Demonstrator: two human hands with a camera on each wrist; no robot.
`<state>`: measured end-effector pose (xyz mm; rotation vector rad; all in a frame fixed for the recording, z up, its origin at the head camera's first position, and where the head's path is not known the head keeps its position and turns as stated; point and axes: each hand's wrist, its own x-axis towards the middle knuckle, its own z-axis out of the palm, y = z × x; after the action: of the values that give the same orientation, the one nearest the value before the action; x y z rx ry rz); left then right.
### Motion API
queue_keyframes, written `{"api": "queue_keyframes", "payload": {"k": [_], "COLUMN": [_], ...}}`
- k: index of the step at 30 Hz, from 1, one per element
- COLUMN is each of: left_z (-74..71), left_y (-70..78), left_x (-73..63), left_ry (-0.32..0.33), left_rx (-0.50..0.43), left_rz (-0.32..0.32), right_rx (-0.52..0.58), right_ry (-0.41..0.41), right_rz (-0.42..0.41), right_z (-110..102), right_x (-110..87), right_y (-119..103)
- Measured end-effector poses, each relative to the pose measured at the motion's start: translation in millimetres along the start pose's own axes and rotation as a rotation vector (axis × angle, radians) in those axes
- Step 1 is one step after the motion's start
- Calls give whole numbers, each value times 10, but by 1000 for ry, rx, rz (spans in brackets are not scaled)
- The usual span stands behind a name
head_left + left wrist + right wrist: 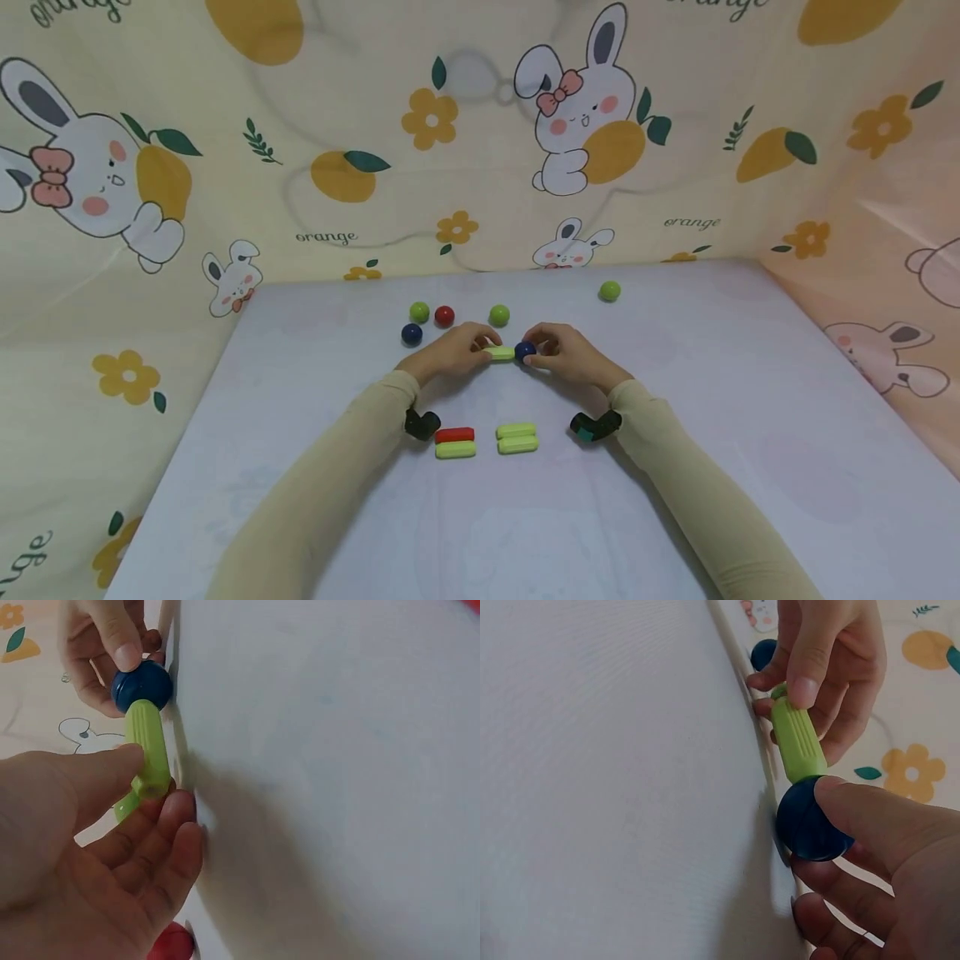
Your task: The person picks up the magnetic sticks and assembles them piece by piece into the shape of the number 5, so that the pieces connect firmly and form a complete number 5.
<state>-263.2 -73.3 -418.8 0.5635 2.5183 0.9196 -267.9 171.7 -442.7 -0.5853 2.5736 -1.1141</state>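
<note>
My left hand [454, 350] pinches a yellow-green ribbed stick [150, 742] between thumb and fingers. Opposite it, my right hand [567, 353] holds a dark blue ball [810, 821], thumb on one side and fingers on the other. One end of the stick meets the ball, and the two line up end to end close over the white table [637, 517]. Behind the hands lies a green ball [499, 315]. Left of it are a red ball [444, 316], another green ball [419, 312] and a second blue ball [411, 335].
Nearer me, a red stick [454, 435] lies against a yellow-green stick [455, 450]. To their right is a pair of yellow-green sticks [517, 445] side by side. A lone green ball [610, 291] sits near the back edge. A printed cloth [480, 183] hangs behind the table.
</note>
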Motion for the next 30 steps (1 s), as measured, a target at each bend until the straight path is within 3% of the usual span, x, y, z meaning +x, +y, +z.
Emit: {"api": "queue_keyframes", "payload": {"k": [4,11,20,30], "left_z": [-65,-326,-484,-589], "left_y": [-36,-111,-243,-442], "left_x": [-84,-281,-547,-654], "left_ry": [33,152,330,453], "left_rx": [-15,-53,-171,-228], "left_rz": [22,100,59,44], "right_rx": [-11,3,31,49], "right_ry": [-8,2,-6,-3], "right_rz": [2,19,1,-9], "right_z": [2,-24,-25,-20], "right_x": [-24,-27,-34,-20], "right_y": [-3,11,-28,19]}}
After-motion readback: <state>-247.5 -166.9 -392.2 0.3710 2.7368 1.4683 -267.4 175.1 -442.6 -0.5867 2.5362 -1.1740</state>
